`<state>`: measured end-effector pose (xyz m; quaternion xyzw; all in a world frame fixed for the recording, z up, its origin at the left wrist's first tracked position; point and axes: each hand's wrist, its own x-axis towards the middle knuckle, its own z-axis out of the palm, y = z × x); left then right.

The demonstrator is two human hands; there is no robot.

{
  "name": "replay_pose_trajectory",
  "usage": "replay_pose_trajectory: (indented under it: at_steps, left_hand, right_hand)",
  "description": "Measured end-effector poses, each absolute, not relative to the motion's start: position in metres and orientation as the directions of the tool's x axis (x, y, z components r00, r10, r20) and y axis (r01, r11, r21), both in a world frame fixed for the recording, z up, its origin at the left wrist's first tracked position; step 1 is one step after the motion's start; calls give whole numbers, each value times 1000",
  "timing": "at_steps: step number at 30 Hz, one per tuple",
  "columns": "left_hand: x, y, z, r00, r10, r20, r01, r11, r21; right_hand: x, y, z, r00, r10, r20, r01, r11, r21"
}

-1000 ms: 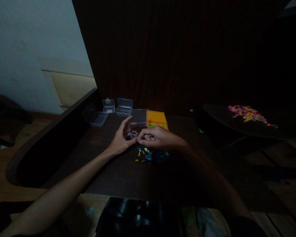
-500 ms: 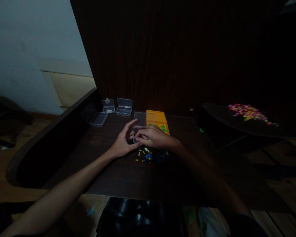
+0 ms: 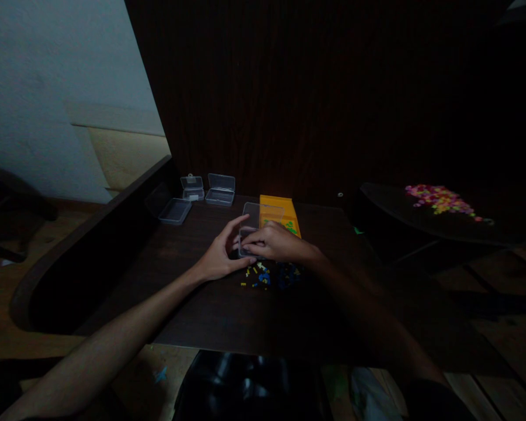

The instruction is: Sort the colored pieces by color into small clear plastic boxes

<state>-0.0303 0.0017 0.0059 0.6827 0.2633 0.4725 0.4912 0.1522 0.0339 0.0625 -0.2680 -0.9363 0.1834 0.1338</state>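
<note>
My left hand point(image 3: 221, 254) grips the left side of a clear plastic box point(image 3: 251, 211), thumb at the near edge and fingers at the far side. The box's lid stands open at the back. Inside the box, the fingers of my right hand point(image 3: 274, 242) are pinched together; whatever they hold is hidden. Small yellow, white and blue pieces point(image 3: 263, 277) lie on the dark table just in front of the box, with a darker blue pile point(image 3: 288, 276) beside them. Behind my right hand is an open yellow box point(image 3: 280, 202) with small green pieces point(image 3: 291, 227) in it.
Two open clear boxes, a small one point(image 3: 193, 188) and a larger one point(image 3: 220, 190), stand at the table's back left, near another clear box point(image 3: 175, 211). A raised side panel point(image 3: 92, 240) borders the left. Colourful beads point(image 3: 442, 200) lie on a dark surface at right.
The clear box has shifted slightly to the right and nearer to me, with my left hand still on it. My right hand's fingers remain inside the box.
</note>
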Motion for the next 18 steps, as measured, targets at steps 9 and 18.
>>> replay_pose_trajectory:
  at_steps: [9, 18]
  left_hand:
    - [-32, 3, 5, 391, 839, 379, -119, -362, 925]
    - [-32, 5, 3, 393, 833, 390, -128, -371, 920]
  right_hand:
    - [160, 33, 72, -801, 571, 181, 473, 789, -393]
    - [156, 29, 74, -814, 575, 78, 507, 771, -385]
